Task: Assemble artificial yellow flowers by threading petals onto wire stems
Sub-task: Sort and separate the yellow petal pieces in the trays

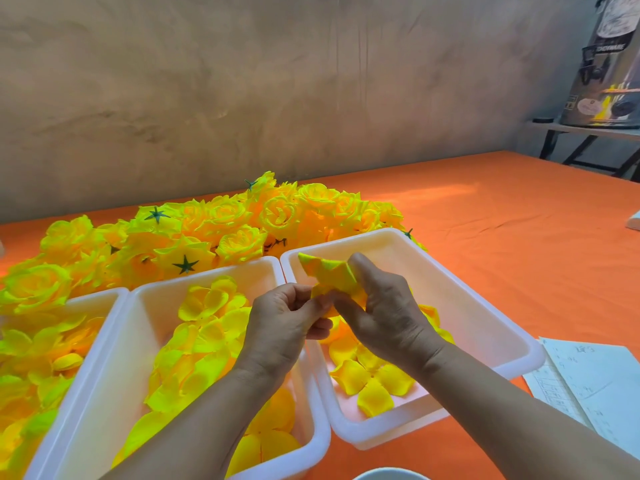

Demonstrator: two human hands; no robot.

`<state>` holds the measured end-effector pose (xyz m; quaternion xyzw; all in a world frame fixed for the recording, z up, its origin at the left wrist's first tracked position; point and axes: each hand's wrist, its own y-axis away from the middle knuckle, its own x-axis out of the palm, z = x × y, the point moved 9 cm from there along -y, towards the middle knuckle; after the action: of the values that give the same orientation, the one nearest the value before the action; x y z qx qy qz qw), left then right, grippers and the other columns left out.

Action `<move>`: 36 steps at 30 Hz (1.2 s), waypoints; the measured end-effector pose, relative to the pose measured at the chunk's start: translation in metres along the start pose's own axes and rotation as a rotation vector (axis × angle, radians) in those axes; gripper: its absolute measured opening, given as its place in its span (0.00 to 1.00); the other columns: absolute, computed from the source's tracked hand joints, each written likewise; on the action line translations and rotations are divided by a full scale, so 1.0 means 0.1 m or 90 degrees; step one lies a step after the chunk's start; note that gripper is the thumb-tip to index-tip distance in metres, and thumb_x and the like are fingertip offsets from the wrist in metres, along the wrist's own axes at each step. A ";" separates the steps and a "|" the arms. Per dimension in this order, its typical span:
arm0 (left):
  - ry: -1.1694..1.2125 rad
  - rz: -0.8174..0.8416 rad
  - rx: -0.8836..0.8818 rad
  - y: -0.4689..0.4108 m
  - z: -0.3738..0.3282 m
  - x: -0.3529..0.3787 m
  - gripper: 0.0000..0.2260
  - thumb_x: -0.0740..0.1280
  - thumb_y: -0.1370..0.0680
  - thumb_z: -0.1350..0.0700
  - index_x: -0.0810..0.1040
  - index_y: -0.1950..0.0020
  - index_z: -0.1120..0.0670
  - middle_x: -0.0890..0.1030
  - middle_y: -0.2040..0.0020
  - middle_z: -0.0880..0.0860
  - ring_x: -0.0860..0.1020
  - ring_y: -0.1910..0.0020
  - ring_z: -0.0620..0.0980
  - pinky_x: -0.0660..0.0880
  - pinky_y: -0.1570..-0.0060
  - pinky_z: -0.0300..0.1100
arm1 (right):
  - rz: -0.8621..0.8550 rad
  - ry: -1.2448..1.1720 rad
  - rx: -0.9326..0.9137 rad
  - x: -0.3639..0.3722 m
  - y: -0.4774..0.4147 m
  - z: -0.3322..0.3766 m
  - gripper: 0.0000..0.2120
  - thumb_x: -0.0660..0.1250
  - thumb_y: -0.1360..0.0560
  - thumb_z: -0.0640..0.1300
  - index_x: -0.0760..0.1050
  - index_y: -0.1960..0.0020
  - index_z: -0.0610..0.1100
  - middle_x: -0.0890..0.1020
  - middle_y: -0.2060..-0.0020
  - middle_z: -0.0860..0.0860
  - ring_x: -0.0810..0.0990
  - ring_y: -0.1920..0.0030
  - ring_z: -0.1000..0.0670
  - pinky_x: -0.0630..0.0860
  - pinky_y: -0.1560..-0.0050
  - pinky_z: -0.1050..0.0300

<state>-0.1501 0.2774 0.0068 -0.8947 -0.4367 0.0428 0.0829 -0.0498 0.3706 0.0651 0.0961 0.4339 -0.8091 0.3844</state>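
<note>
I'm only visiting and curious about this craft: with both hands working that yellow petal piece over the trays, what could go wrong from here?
The left hand and right hand pinch a petal piece above the right tray; if it slips, it drops among the loose petals there. The left forearm crosses low over the middle tray, so a nudge could shift it. The finished flowers heap against the trays' far rims and might tumble in.
</note>
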 end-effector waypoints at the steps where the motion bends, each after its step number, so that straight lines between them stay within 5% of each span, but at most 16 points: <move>1: -0.012 0.015 0.006 0.01 0.00 0.01 0.02 0.73 0.26 0.61 0.82 0.57 0.58 0.82 0.69 0.50 0.81 0.71 0.46 0.77 0.70 0.36 | 0.003 0.002 0.035 0.00 -0.02 -0.08 0.07 0.69 0.27 0.40 0.71 0.55 0.43 0.79 0.65 0.51 0.71 0.66 0.48 0.71 0.62 0.52; 6: 0.022 0.043 -0.014 0.04 -0.05 0.00 0.03 0.72 0.32 0.55 0.80 0.63 0.53 0.78 0.71 0.50 0.78 0.74 0.49 0.72 0.76 0.37 | -0.009 -0.124 0.126 -0.03 0.00 -0.20 0.05 0.72 0.30 0.42 0.77 0.56 0.48 0.81 0.65 0.54 0.76 0.64 0.54 0.74 0.59 0.56; 10: 0.093 -0.017 -0.069 0.00 -0.02 -0.10 0.16 0.70 0.31 0.48 0.78 0.50 0.58 0.81 0.67 0.47 0.69 0.78 0.43 0.62 0.80 0.33 | 0.012 -0.253 0.163 0.00 -0.01 -0.21 0.09 0.70 0.35 0.43 0.80 0.57 0.52 0.82 0.64 0.59 0.78 0.62 0.59 0.75 0.58 0.62; 14: 0.112 -0.037 -0.084 0.02 0.03 -0.11 0.04 0.69 0.23 0.57 0.78 0.56 0.57 0.81 0.67 0.48 0.67 0.80 0.40 0.64 0.79 0.30 | 0.070 -0.268 0.164 0.09 0.00 -0.19 0.07 0.70 0.34 0.44 0.81 0.56 0.49 0.82 0.63 0.55 0.78 0.61 0.55 0.77 0.57 0.54; 19: 0.076 -0.043 -0.061 -0.01 0.05 -0.12 0.03 0.68 0.23 0.58 0.78 0.56 0.56 0.82 0.67 0.50 0.69 0.80 0.42 0.63 0.81 0.31 | 0.027 -0.226 0.223 0.05 0.01 -0.37 0.04 0.72 0.27 0.46 0.82 0.55 0.46 0.85 0.62 0.48 0.80 0.62 0.55 0.78 0.56 0.53; 22: 0.069 -0.049 -0.052 -0.01 0.04 -0.12 0.05 0.71 0.25 0.56 0.78 0.53 0.57 0.79 0.67 0.50 0.69 0.79 0.43 0.62 0.82 0.32 | 0.054 -0.224 0.213 0.10 0.01 -0.35 0.06 0.71 0.29 0.48 0.82 0.57 0.46 0.81 0.67 0.53 0.77 0.65 0.58 0.76 0.60 0.58; 30: 0.070 -0.051 -0.011 0.03 -0.02 -0.11 0.08 0.76 0.37 0.53 0.77 0.69 0.49 0.71 0.74 0.47 0.67 0.80 0.42 0.63 0.81 0.33 | 0.022 -0.072 0.250 0.02 0.02 -0.48 0.05 0.72 0.28 0.50 0.83 0.57 0.49 0.84 0.65 0.51 0.80 0.63 0.52 0.77 0.57 0.54; 36: -0.023 -0.029 0.052 0.08 -0.11 -0.04 0.09 0.78 0.34 0.57 0.79 0.69 0.51 0.72 0.73 0.51 0.68 0.80 0.45 0.66 0.79 0.35 | 0.023 0.082 0.231 -0.07 0.03 -0.42 0.06 0.69 0.27 0.51 0.81 0.55 0.49 0.83 0.64 0.50 0.79 0.59 0.48 0.72 0.58 0.54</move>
<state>-0.1451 0.2682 0.0161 -0.8794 -0.4566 0.0747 0.1123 -0.0509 0.4057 0.0414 0.2229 0.3030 -0.8591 0.3471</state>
